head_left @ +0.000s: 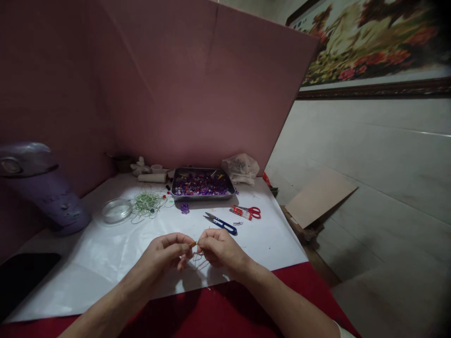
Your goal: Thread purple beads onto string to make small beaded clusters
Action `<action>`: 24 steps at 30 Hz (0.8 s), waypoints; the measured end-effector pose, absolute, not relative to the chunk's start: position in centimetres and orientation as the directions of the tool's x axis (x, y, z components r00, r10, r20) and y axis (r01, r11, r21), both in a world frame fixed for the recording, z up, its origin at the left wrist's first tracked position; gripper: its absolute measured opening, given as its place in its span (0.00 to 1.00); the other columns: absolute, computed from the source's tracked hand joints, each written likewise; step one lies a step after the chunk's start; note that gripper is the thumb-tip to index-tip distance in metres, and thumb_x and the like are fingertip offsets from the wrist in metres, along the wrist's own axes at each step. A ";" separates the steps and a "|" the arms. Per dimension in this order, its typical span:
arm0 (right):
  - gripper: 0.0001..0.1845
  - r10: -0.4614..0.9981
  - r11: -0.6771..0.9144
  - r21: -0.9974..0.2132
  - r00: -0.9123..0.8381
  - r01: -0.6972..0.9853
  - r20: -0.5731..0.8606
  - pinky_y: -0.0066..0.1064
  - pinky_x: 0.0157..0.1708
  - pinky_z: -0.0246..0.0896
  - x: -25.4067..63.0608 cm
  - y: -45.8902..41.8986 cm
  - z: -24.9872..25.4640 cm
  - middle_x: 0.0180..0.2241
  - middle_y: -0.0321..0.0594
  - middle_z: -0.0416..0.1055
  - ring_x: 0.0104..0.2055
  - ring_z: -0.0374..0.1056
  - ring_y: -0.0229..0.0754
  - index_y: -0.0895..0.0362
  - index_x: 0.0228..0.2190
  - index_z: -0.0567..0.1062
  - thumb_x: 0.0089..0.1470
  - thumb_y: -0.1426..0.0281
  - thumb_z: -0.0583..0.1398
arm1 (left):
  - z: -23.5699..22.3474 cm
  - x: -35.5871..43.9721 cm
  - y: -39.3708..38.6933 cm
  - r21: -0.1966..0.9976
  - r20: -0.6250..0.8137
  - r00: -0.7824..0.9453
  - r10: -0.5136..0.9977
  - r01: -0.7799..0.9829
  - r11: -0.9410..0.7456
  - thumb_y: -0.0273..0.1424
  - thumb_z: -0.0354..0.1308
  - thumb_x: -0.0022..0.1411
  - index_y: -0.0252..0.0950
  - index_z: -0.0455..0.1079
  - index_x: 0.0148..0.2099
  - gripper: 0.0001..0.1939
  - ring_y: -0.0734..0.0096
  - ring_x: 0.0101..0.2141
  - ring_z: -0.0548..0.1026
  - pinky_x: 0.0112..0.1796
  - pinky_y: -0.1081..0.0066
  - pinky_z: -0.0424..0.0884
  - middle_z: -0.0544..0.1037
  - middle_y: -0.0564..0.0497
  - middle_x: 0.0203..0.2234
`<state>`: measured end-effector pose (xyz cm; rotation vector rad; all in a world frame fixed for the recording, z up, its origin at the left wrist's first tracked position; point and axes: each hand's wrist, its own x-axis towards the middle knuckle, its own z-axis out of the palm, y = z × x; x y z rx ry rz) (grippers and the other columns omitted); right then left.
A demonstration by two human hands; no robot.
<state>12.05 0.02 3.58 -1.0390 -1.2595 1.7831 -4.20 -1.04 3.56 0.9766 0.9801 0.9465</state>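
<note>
My left hand and my right hand meet over the front of the white sheet, fingertips almost touching. Pinched in the left fingertips is a small slim orange-yellow piece, too small to name. The right thumb and forefinger are closed on a thin pinkish thread, whose loose loops hang below and between the hands. Just beyond them lie blue thread snips, blades pointing left. Red-handled scissors rest farther right, beside a red lighter.
A dark metal tray of mostly purple beads stands at the back, next to a clear plastic bag. To its left are a tangle of green thread, a clear round dish and a pale roll. A purple bottle stands far left.
</note>
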 end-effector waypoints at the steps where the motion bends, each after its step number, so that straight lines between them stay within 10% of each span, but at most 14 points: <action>1: 0.06 0.878 -0.279 -0.955 -0.430 -0.099 -0.211 0.24 0.14 0.29 12.1 0.0 3.6 0.10 0.24 0.49 0.13 0.38 0.27 0.58 0.18 0.66 0.43 0.74 0.53 | 3.5 -4.3 -1.0 0.954 -0.205 0.262 0.943 -0.162 0.252 0.30 0.63 0.46 0.32 0.76 0.28 0.06 0.76 0.19 0.66 0.23 0.76 0.62 0.75 0.51 0.19; 16: 0.05 0.850 -0.181 -0.981 -0.491 0.064 -0.189 0.23 0.14 0.37 12.4 0.2 3.5 0.11 0.25 0.52 0.14 0.43 0.28 0.59 0.19 0.69 0.43 0.73 0.56 | 3.3 -4.6 -0.8 0.978 -0.209 0.219 0.953 0.065 0.199 0.28 0.63 0.41 0.33 0.74 0.22 0.03 0.83 0.10 0.52 0.13 0.78 0.46 0.65 0.58 0.08; 24: 0.08 0.834 -0.167 -0.985 -0.528 0.038 -0.162 0.22 0.14 0.37 12.8 0.3 3.5 0.12 0.26 0.54 0.14 0.44 0.28 0.59 0.19 0.68 0.47 0.73 0.54 | 3.7 -4.7 -0.9 0.989 -0.147 0.277 0.950 0.061 0.135 0.28 0.64 0.43 0.33 0.76 0.27 0.05 0.72 0.20 0.69 0.22 0.75 0.63 0.77 0.49 0.19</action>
